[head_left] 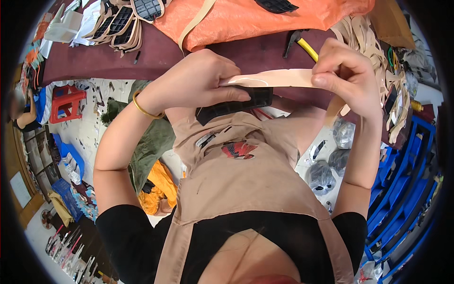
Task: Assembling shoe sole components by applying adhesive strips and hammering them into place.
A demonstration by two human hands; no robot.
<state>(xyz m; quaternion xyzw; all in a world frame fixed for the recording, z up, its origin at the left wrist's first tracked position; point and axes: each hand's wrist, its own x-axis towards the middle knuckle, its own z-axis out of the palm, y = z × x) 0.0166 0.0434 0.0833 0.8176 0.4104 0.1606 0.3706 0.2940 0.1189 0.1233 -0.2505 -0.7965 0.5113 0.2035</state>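
Observation:
A glossy beige strip is stretched between my two hands above my lap. My left hand is closed on the strip's left end, with its thumb below it. My right hand pinches the other end between thumb and fingers, and a tail of strip hangs below that hand. Under the strip, by my left thumb, lies a black grid-patterned piece, like a sole, on my lap; my left hand covers part of it. Whether my left fingers also touch this piece, I cannot tell.
A maroon-covered table stands ahead, with an orange sheet, a yellow-handled hammer and several beige-edged black pieces on it. Many loose beige strips hang at the right. Blue racks stand right, a red stool left.

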